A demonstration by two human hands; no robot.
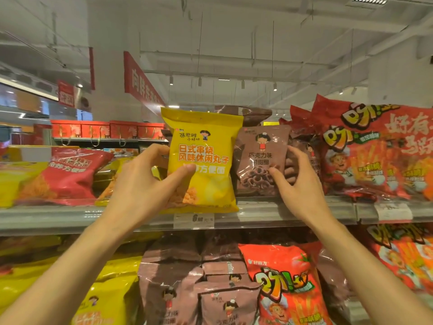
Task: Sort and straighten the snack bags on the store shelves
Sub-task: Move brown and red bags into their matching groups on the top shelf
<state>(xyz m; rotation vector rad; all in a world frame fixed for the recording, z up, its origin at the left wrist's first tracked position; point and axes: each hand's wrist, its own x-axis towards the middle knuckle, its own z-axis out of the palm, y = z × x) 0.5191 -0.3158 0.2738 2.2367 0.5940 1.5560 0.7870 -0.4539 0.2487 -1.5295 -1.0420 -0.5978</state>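
Left hand (150,184) grips the upright yellow bag (203,160) at the shelf's (293,213) front edge; right hand (297,181) grips the brown bag (260,158) just beside it.

We've got one wide-angle head cam, no 2nd view to overlap. It faces fwd and slightly up at the top shelf (281,213), close in at arm's reach. Ceiling fills the upper frame, lower shelf rows the btm; edges curve w/ the lens.
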